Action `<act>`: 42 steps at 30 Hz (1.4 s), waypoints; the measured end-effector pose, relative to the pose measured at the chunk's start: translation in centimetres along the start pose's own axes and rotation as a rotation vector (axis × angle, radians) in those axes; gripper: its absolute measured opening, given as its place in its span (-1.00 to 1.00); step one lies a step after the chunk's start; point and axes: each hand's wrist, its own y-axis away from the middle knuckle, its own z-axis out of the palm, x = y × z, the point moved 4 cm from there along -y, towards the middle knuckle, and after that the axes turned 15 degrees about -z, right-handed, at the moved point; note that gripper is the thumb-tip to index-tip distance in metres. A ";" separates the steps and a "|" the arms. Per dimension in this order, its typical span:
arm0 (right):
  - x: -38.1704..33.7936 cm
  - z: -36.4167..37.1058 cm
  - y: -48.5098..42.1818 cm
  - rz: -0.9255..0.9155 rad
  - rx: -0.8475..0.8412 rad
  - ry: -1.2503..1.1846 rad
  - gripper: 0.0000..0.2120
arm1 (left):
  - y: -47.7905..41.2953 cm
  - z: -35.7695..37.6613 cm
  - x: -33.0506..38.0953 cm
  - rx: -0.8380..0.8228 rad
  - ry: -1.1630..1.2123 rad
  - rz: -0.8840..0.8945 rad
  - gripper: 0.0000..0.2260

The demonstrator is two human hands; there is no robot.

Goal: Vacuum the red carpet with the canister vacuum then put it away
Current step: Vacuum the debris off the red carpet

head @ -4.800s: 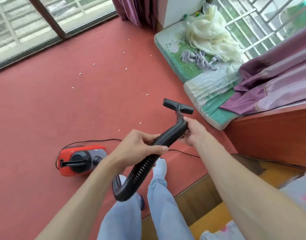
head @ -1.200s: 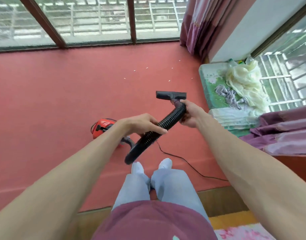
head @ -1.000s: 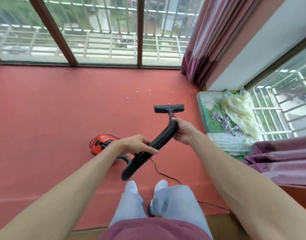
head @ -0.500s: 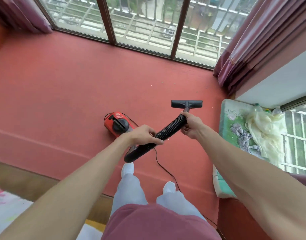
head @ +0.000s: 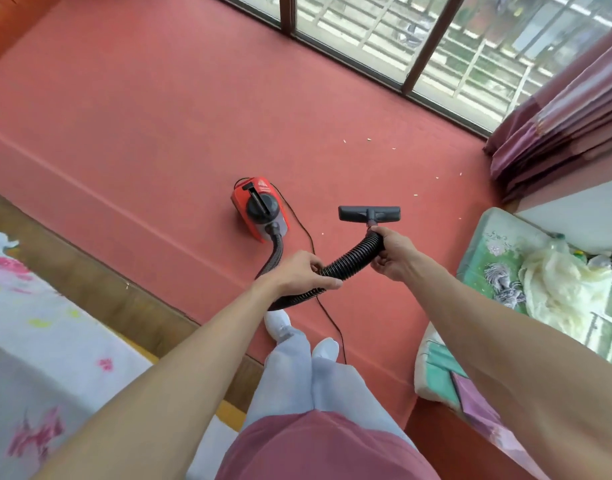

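- A person stands at the edge of the red carpet, both hands on the black hose of a small red canister vacuum, which sits on the carpet at centre frame.
- The left hand wraps its fingers round the middle of the hose. The right hand grips the end just below the flat nozzle.
- Over the last seconds the view has swung left: the canister, earlier at lower left, now lies ahead of the feet, and the window has moved to the upper right.
- Both grips are unchanged, and the nozzle appears held above the pile rather than pressed to it.
- A few pale crumbs lie at upper right near the curtain, well apart from the nozzle.
- The power cord runs from the canister down past the feet.
- A green cushion lies at right; a wooden floor borders the carpet at lower left.
- Judged from this, the person is repositioning: cleaning is unfinished and the crumbs by the curtain look the likely next pass. Storage is some way off.
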 end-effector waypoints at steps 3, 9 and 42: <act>0.9 0.5 -1.2 0.035 -0.007 0.026 -0.80 | -1.3 0.0 -0.5 -0.020 -0.023 -0.006 -0.69; 2.9 1.7 -4.1 0.087 -0.004 0.037 -0.82 | -4.5 0.3 -1.3 -0.047 -0.029 -0.071 -0.63; 16.4 8.0 -18.2 0.094 -0.202 0.561 -0.75 | -16.5 9.4 -10.9 -0.265 0.226 -0.408 -0.73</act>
